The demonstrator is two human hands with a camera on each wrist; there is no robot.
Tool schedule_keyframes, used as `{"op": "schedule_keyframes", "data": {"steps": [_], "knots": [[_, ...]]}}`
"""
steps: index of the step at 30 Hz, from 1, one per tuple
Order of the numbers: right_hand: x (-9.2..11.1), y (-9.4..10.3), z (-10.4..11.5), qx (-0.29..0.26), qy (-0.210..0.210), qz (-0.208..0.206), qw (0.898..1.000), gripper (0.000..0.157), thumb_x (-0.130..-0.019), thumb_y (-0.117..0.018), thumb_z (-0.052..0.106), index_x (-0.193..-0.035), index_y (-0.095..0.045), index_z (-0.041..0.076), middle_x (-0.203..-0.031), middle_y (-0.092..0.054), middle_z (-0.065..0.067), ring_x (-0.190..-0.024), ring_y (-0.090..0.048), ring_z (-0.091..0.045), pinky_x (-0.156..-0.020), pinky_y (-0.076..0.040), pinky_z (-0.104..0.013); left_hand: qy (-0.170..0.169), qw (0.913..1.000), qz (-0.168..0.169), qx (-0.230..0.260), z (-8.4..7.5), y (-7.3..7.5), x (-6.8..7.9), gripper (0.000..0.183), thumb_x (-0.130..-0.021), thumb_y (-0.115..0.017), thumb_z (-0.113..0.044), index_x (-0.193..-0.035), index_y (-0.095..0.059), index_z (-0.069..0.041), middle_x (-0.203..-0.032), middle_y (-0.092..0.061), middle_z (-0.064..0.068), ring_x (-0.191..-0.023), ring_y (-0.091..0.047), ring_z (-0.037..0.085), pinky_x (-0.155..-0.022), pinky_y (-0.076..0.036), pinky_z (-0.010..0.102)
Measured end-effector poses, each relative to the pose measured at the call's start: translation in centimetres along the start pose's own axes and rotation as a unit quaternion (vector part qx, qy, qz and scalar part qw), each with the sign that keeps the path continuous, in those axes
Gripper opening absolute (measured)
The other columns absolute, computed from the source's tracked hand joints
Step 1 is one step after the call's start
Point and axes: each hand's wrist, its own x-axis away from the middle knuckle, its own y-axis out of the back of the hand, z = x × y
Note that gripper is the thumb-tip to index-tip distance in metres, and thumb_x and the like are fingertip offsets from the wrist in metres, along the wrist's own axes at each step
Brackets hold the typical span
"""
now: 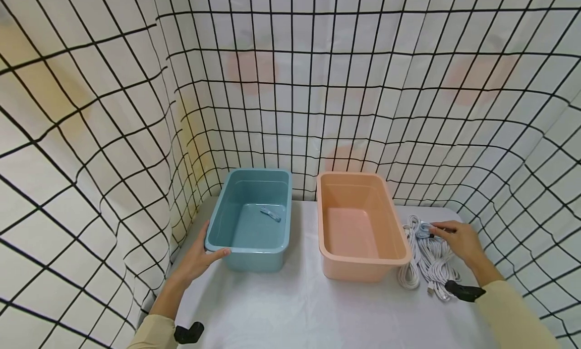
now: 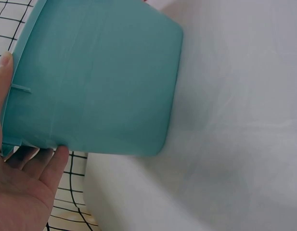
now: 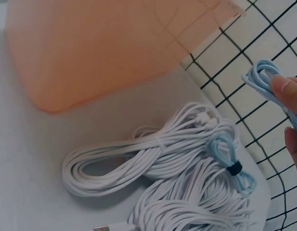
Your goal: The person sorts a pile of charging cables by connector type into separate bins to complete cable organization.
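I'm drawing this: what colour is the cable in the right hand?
The cable is light blue; it shows best in the right wrist view.

White table (image 1: 299, 313) — blue bin (image 1: 254, 262), orange bin (image 1: 356, 272), white cables (image 1: 437, 262).

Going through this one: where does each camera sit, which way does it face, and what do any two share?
Head: on the head, facing forward and down at the blue bin, orange bin and white cables; left hand, right hand and sleeves show.
Left wrist: on that wrist, facing the blue bin's outside; part of the left hand shows.
Right wrist: on that wrist, facing the white cables and orange bin's outside; part of the right hand shows, holding a blue cable.
Shared: head and right wrist both show the orange bin and white cables.
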Motion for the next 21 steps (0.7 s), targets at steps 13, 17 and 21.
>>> {"op": "schedule_keyframes", "data": {"steps": [13,17,21], "knots": [[-1.3,1.7,3.9,-0.053,0.008,-0.006,0.999,0.055,-0.103,-0.066,0.039,-0.133,-0.066,-0.007,-0.131,-0.061,-0.034,-0.117,-0.056,-0.052,-0.088,-0.050,-0.064,0.011,0.9999,-0.002,-0.011,-0.2,0.3,0.5,0.113,-0.093,-0.079,-0.032,-0.167,0.005,-0.015,-0.165,-0.016,0.028,-0.145,-0.029,0.051,-0.112,-0.030,0.069],[-1.8,2.0,5.1,-0.057,0.011,-0.015,0.998,0.055,-0.103,-0.066,0.040,-0.132,-0.065,-0.007,-0.129,-0.062,-0.033,-0.116,-0.057,-0.051,-0.089,-0.049,-0.065,0.004,0.9999,-0.001,-0.012,-0.2,0.2,0.2,0.114,-0.093,-0.080,-0.035,-0.167,0.005,-0.015,-0.166,-0.016,0.027,-0.146,-0.028,0.051,-0.112,-0.030,0.069],[-2.5,2.0,6.3,-0.054,0.019,-0.018,0.998,0.055,-0.103,-0.066,0.042,-0.130,-0.066,-0.005,-0.123,-0.066,-0.029,-0.110,-0.060,-0.041,-0.086,-0.053,-0.053,0.003,0.9999,-0.002,-0.010,-0.2,0.0,0.1,0.114,-0.092,-0.080,-0.035,-0.167,0.004,-0.015,-0.166,-0.016,0.027,-0.146,-0.028,0.050,-0.112,-0.030,0.068]]}}
